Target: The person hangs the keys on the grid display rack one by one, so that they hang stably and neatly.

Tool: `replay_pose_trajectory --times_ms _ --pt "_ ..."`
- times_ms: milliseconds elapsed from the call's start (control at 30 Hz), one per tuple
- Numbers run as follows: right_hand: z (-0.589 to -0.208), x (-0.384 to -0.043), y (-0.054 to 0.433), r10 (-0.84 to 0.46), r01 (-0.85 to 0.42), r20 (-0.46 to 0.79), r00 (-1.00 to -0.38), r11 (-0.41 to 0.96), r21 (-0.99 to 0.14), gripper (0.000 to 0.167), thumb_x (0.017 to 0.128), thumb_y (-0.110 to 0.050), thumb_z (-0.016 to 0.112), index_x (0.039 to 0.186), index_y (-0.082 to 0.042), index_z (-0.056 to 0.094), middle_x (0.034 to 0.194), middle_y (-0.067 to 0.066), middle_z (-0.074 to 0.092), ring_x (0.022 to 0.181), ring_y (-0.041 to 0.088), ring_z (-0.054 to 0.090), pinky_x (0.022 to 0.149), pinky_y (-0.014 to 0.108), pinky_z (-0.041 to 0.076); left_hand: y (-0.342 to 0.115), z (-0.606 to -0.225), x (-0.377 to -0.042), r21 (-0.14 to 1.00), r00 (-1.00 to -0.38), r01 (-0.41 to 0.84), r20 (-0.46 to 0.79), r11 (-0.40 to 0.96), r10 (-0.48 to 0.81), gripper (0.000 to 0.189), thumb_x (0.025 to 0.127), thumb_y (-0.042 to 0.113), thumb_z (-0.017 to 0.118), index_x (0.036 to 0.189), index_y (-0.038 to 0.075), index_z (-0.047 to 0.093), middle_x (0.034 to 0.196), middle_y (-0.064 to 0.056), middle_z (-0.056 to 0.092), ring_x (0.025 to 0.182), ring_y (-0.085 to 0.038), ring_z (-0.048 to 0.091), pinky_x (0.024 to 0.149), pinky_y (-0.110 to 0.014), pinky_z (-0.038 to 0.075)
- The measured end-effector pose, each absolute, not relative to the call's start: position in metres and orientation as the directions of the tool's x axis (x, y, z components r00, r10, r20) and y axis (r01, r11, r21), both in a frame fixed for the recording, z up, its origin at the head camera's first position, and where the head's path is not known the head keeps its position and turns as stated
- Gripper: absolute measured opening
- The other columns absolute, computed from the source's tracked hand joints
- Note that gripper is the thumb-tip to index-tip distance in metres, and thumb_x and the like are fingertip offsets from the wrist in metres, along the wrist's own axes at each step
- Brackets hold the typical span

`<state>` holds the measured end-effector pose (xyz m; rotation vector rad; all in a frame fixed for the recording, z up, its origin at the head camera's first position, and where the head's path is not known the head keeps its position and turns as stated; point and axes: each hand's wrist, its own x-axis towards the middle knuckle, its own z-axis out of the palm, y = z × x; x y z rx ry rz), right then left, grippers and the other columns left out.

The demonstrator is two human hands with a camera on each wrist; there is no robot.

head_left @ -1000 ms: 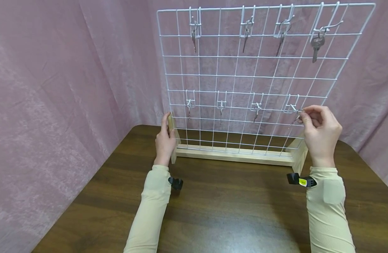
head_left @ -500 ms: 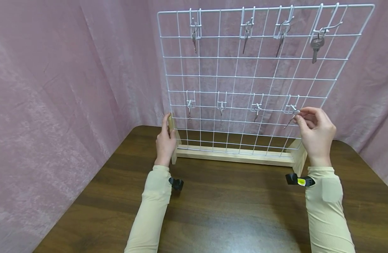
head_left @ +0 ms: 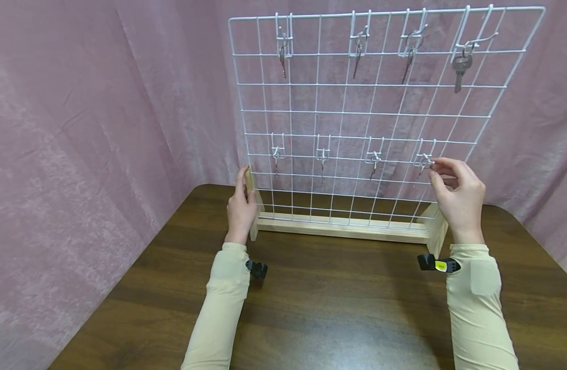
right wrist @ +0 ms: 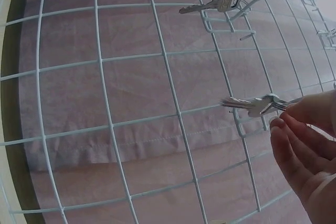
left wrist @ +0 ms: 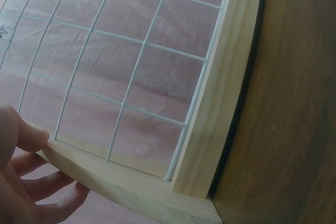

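A white wire grid (head_left: pixel 343 113) stands upright in a wooden stand (head_left: pixel 343 228). My left hand (head_left: pixel 241 208) grips the stand's left side piece; in the left wrist view the thumb is on one side of the wood (left wrist: pixel 126 179) and the fingers on the other. At the lower row's rightmost hook (head_left: pixel 426 155), my right hand (head_left: pixel 459 198) pinches a key ring between thumb and forefinger. From that ring a silver key (right wrist: pixel 257 106) hangs in front of the grid, slightly blurred in the right wrist view. The ring appears to be around the hook.
More keys hang on hooks along the lower row, among them one key (head_left: pixel 374 167). Along the top row hang others, such as the far-right key (head_left: pixel 461 67). The stand rests on a brown wooden table (head_left: pixel 329 308), with a pink curtain (head_left: pixel 126 103) behind.
My right hand has moved left, bringing the key ring from beside the hook onto it; the key now hangs closer beneath the hook. The left hand stays on the stand.
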<state>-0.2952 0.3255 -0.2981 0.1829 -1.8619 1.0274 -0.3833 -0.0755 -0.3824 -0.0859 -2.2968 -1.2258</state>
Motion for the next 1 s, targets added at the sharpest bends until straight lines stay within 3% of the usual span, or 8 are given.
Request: replay_pose_trajectory --times_ms 467,767,900,1000 --pt "-0.297 -0.294 0.325 0.252 -0.478 0.785 -0.566 0.676 -0.562 0.029 0.087 0.001 0.063 0.115 -0.003 0.069 0.091 -0.033 0.055 0.083 -0.017 0.053 0.070 0.003 0.040 -0.079 -0.382 -0.384 0.749 -0.853 0.292 0.486 0.595 -0.193 0.063 0.099 0.012 0.052 0.147 0.044 0.026 0.120 -0.018 0.066 0.087 -0.039 0.069 0.070 -0.052 0.055" --pt "-0.284 -0.279 0.320 0.222 -0.497 0.850 -0.478 0.729 -0.470 0.020 0.086 0.002 0.060 0.105 0.003 0.068 0.084 -0.031 0.051 0.073 -0.018 0.046 0.063 0.004 0.035 -0.077 -0.378 -0.382 0.761 -0.870 0.296 0.464 0.577 -0.165 0.064 0.099 0.011 0.050 0.147 0.045 0.026 0.133 -0.016 0.060 0.095 -0.038 0.068 0.074 -0.051 0.055" --pt "-0.281 -0.272 0.315 0.149 -0.516 0.870 -0.469 0.754 -0.407 0.013 0.087 0.001 0.061 0.096 0.004 0.070 0.081 -0.033 0.048 0.072 -0.019 0.044 0.062 0.003 0.034 -0.078 -0.373 -0.380 0.760 -0.856 0.323 0.489 0.563 -0.170 0.060 0.098 0.009 0.050 0.147 0.037 0.032 0.139 -0.012 0.054 0.095 -0.035 0.064 0.076 -0.049 0.052" --pt "-0.279 -0.268 0.311 0.057 -0.529 0.872 -0.487 0.774 -0.347 0.009 0.087 0.001 0.062 0.092 0.003 0.070 0.080 -0.029 0.049 0.073 -0.019 0.043 0.061 0.004 0.033 -0.079 -0.369 -0.379 0.760 -0.795 0.384 0.561 0.524 -0.230 0.056 0.095 0.001 0.050 0.144 0.027 0.041 0.135 -0.014 0.055 0.098 -0.033 0.063 0.080 -0.046 0.052"
